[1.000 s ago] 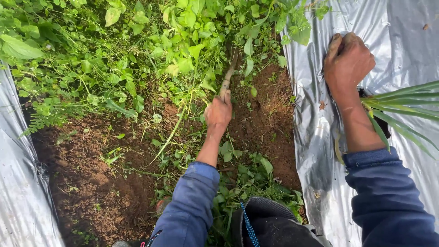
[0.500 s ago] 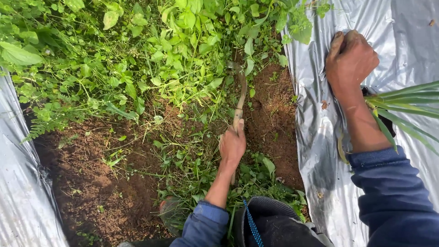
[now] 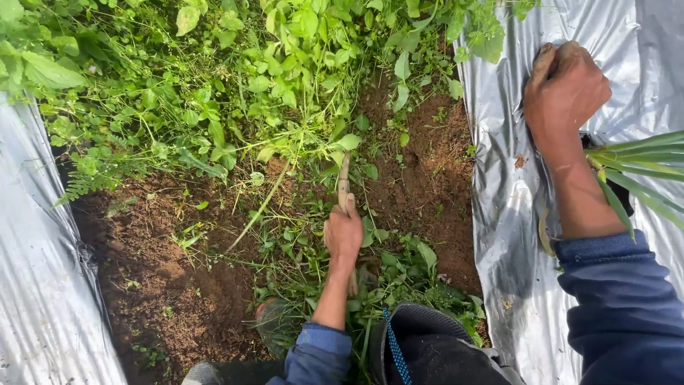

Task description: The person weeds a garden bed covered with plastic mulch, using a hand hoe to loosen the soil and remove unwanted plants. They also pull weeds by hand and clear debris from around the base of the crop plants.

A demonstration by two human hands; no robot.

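Near edge: dark cap-like thing with a blue cord point(image 3: 427, 349), blue sleeves either side. Just past it, the left hand point(image 3: 343, 235) is closed around a slim wooden-handled tool point(image 3: 344, 187). The handle points away into the weeds; the working end is buried in green, so I can't tell what kind of blade it has.

Tool sits mid-furrow on brown bare soil point(image 3: 164, 278), among loose cut stems.

To the right, the right hand point(image 3: 566, 89) is fisted, knuckles down on the silver plastic mulch sheet point(image 3: 513, 214), bracing. Can't tell if it grips anything. Long narrow green leaves point(image 3: 634, 160) poke out beside its wrist.

Second silver sheet point(image 3: 35, 285) on the left.

Far: dense broad-leaf weed patch point(image 3: 235, 78).

Judgement: keep the tool low at root level, strokes short, and stay clear of the plastic edges so neither sheet tears.
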